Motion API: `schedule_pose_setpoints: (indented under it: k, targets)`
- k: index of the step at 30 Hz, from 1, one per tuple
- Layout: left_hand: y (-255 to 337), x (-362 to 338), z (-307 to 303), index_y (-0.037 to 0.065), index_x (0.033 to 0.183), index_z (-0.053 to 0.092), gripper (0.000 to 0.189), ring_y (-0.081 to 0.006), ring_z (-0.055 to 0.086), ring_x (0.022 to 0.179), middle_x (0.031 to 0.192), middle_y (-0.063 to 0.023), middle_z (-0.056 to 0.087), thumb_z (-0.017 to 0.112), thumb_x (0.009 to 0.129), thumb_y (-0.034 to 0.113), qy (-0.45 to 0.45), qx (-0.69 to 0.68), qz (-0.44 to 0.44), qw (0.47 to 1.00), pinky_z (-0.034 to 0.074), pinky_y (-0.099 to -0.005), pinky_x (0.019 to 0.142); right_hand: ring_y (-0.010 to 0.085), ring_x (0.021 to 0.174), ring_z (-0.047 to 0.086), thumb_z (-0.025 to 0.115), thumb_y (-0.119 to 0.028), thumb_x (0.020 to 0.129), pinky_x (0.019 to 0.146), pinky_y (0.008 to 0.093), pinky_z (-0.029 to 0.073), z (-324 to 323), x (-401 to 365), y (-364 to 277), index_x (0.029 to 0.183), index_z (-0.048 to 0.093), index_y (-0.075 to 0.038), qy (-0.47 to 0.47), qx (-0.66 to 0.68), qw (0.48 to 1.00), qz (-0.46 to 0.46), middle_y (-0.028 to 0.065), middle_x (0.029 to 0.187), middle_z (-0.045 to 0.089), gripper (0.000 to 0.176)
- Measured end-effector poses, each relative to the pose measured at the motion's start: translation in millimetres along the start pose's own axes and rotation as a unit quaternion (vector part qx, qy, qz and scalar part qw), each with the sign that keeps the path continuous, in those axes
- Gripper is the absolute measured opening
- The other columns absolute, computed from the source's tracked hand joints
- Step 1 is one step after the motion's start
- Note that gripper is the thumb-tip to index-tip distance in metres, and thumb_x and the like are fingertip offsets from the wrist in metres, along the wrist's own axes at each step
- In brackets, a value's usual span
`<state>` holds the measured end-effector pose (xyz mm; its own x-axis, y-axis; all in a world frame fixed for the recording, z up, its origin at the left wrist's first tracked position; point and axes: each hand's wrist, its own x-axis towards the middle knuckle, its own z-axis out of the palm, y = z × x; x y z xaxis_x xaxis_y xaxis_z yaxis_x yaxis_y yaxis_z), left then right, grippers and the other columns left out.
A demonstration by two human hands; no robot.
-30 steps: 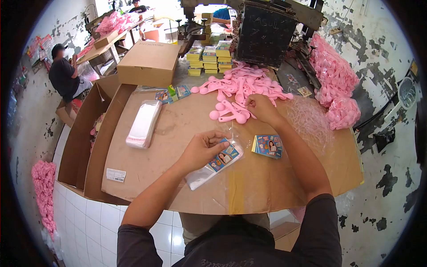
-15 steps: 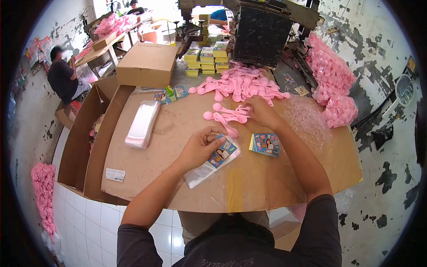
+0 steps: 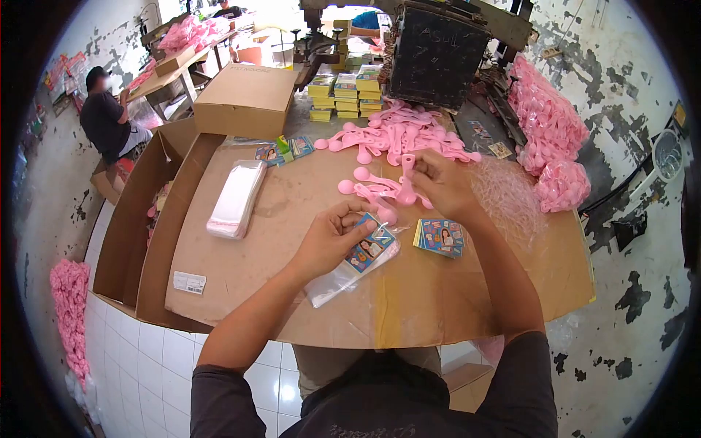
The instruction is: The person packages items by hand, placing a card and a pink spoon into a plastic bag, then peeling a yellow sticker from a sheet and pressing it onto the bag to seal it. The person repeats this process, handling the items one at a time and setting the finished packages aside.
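My left hand [image 3: 337,235] is closed on a blue printed card [image 3: 369,248] in a clear plastic sleeve, over more clear sleeves [image 3: 332,288]. Pinched in my right hand [image 3: 440,182] is a pink spoon [image 3: 407,182], held upright above a few loose spoons [image 3: 365,175]. Behind them lies a larger heap of pink spoons [image 3: 398,135]. A stack of blue cards [image 3: 440,237] rests just below my right hand. Left of my hands is a pile of clear sleeves [image 3: 237,197].
A closed cardboard box [image 3: 248,95] and yellow-edged card stacks [image 3: 345,91] stand at the back, beside a black machine [image 3: 438,55]. Bagged pink spoons [image 3: 544,117] are at the right. An open carton [image 3: 131,226] adjoins the table's left edge. A person [image 3: 106,120] sits far left.
My right hand has lifted a pink spoon from the loose ones. The sleeved card in my left hand has tilted slightly, and the sleeve's mouth stands more open. The whole view has shifted a little.
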<state>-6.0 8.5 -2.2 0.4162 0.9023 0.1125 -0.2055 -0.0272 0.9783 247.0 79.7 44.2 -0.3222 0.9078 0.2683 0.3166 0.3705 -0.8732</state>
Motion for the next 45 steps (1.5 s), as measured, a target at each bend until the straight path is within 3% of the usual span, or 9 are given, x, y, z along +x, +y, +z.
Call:
schedule_pose_setpoints:
  k: [3,17,20,24,27,30,33,35,45]
  targets:
    - [1,0,1,0.003,0.129,0.063,0.029,-0.0042,0.067,0.085,0.100,-0.0027,0.075,0.066,0.102,0.013,-0.003,0.016,-0.008,1.000,0.054,-0.0210,0.070,0.0072,0.091,0.062,0.061,-0.003,0.100,0.073,0.0234,0.049,11,-25,-47,0.134,0.057,-0.002,-0.010,0.147,0.989,0.000,0.0009,0.102,0.064,0.034]
    - [-5,-1,3,0.000,0.132,0.064,0.034,-0.0004,0.062,0.072,0.093,0.0003,0.074,0.063,0.105,0.020,-0.013,0.004,-0.015,1.000,0.047,-0.0183,0.059,0.0130,0.104,0.064,0.058,0.001,0.101,0.088,0.0267,0.052,54,-55,-26,0.141,0.049,0.000,0.062,0.175,0.978,-0.092,0.0091,0.117,0.064,0.041]
    - [-4,-2,2,0.001,0.130,0.065,0.032,-0.0014,0.064,0.076,0.096,0.0002,0.074,0.063,0.105,0.020,-0.015,-0.023,-0.030,0.999,0.048,-0.0184,0.063,0.0182,0.116,0.061,0.055,-0.007,0.104,0.097,0.0331,0.050,42,-56,-13,0.137,0.054,-0.002,-0.001,0.039,0.986,-0.163,0.0099,0.122,0.065,0.033]
    - [0,-4,2,0.000,0.129,0.063,0.030,-0.0088,0.069,0.094,0.107,-0.0050,0.074,0.061,0.105,0.018,-0.039,-0.033,-0.008,0.999,0.056,-0.0242,0.080,0.0250,0.128,0.056,0.054,-0.017,0.105,0.105,0.0425,0.045,32,-48,-49,0.120,0.067,-0.004,-0.016,0.194,0.979,-0.066,0.0102,0.127,0.065,0.024]
    - [1,-2,-1,0.001,0.132,0.062,0.032,-0.0085,0.068,0.096,0.111,-0.0044,0.073,0.062,0.105,0.018,-0.074,-0.034,-0.012,0.997,0.054,-0.0238,0.080,0.0257,0.127,0.057,0.061,-0.016,0.100,0.105,0.0442,0.045,23,-40,-55,0.110,0.073,-0.007,-0.080,-0.094,0.956,-0.265,0.0100,0.131,0.064,0.018]
    - [8,-4,1,0.002,0.136,0.058,0.034,-0.0125,0.066,0.111,0.123,-0.0062,0.070,0.060,0.105,0.016,-0.091,-0.061,0.010,0.994,0.052,-0.0283,0.095,0.0275,0.125,0.058,0.065,-0.015,0.096,0.104,0.0447,0.045,11,-41,-80,0.109,0.074,-0.007,-0.154,-0.143,0.940,-0.269,0.0082,0.129,0.065,0.018]
    - [11,-6,7,0.002,0.139,0.055,0.037,-0.0142,0.059,0.123,0.134,-0.0080,0.064,0.059,0.103,0.011,-0.040,-0.046,0.084,0.995,0.047,-0.0315,0.105,0.0278,0.112,0.063,0.069,-0.014,0.092,0.095,0.0427,0.049,10,-41,-110,0.106,0.073,-0.006,-0.067,-0.273,0.897,-0.341,0.0079,0.113,0.069,0.016]
    - [14,-8,4,0.001,0.140,0.054,0.039,-0.0147,0.055,0.130,0.139,-0.0092,0.061,0.059,0.102,0.009,-0.036,0.001,0.112,0.993,0.044,-0.0324,0.109,0.0290,0.101,0.065,0.071,-0.013,0.091,0.088,0.0416,0.050,9,-44,-117,0.103,0.072,-0.005,-0.070,-0.285,0.918,-0.268,0.0091,0.103,0.068,0.015]
    - [19,-15,18,-0.002,0.135,0.061,0.035,-0.0141,0.068,0.109,0.119,-0.0089,0.073,0.063,0.101,0.008,0.009,0.137,0.158,0.978,0.052,-0.0292,0.096,0.0304,0.078,0.064,0.070,-0.012,0.093,0.072,0.0406,0.050,21,-51,-104,0.100,0.069,-0.002,-0.042,-0.229,0.954,-0.190,0.0139,0.086,0.064,0.012]
